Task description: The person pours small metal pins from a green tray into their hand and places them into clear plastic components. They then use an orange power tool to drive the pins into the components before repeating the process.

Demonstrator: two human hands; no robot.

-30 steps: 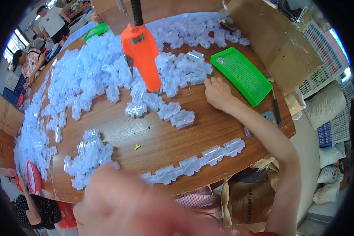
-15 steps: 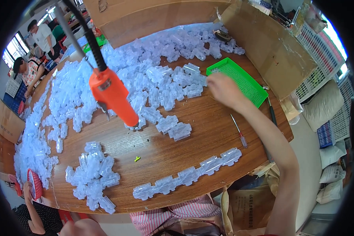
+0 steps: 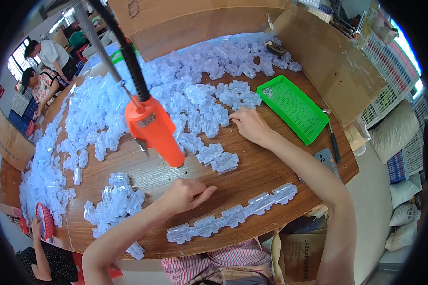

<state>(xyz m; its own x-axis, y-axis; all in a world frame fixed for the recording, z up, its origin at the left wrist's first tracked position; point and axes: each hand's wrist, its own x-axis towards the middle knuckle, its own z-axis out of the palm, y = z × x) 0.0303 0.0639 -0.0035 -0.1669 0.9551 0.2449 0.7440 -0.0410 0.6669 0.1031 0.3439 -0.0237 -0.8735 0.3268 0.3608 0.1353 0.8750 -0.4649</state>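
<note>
My right hand [image 3: 250, 124] is over the table beside the near edge of a heap of clear plastic housings [image 3: 209, 121]. Its fingers are pinched together; whatever they hold is too small to make out. Lower down, my left hand [image 3: 187, 194] is loosely curled with the thumb sticking out, its inside hidden. It lies between a small pile of clear housings [image 3: 116, 199] and a row of several housings [image 3: 233, 216] along the table's near edge. An orange electric screwdriver [image 3: 154, 133] hangs above the table, touched by neither hand.
A green tray [image 3: 295, 111] with small metal pieces in one corner stands right of my right hand. Beyond it are a black-handled tool [image 3: 335, 147] and a phone [image 3: 324, 156]. Cardboard walls [image 3: 328, 61] border the table. At left, another person's hand is on a red basket [image 3: 45, 221].
My right hand has moved left and slightly down, away from the green tray's corner. My left hand has come into view from below. The view has shifted slightly, and the hanging screwdriver has swung.
</note>
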